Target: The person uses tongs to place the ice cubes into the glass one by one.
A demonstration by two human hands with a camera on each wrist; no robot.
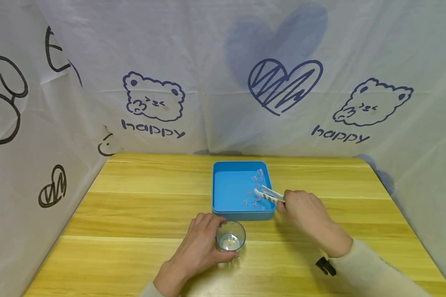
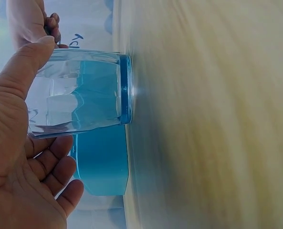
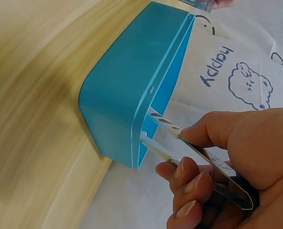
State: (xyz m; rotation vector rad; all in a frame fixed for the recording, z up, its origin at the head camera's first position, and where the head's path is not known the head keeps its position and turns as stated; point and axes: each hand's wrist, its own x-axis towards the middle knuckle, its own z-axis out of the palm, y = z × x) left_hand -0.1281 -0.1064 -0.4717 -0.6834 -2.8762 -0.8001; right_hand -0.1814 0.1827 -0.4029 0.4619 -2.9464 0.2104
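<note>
My left hand (image 1: 198, 246) holds a clear glass (image 1: 231, 237) on the wooden table, thumb and fingers at its sides. In the left wrist view the glass (image 2: 77, 93) stands upright. Behind it is a blue square box (image 1: 226, 215), open at the top. Several small clear cubes (image 1: 259, 172) lie along the right side of its floor. My right hand (image 1: 308, 209) pinches small tongs (image 1: 271, 194), whose white tips reach over the box's right wall, spread apart among the cubes. In the right wrist view the box wall hides the tips; whether they touch a cube I cannot tell.
The wooden table (image 1: 141, 206) reaches to a white cloth backdrop (image 1: 215, 82) with drawn hearts and bears. Cloth also hangs at the left and right sides. A small black clip-like piece (image 1: 326, 266) shows beside my right sleeve.
</note>
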